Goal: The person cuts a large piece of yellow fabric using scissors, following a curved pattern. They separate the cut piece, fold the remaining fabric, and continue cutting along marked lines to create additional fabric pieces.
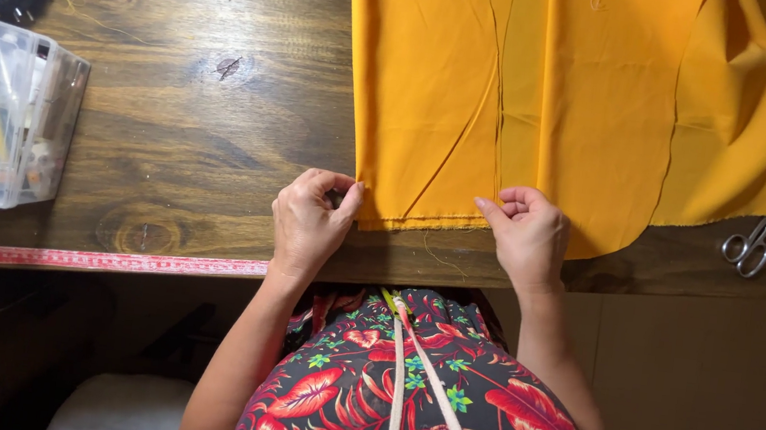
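Here, from the head camera, I see my left hand (310, 219) and right hand (527, 233) each pinched shut on the near hem of the yellow cloth (531, 97), which lies on the wooden table (192, 116). To do this well, I judge both corners need even tension. Scissors (750, 246) lie well apart.
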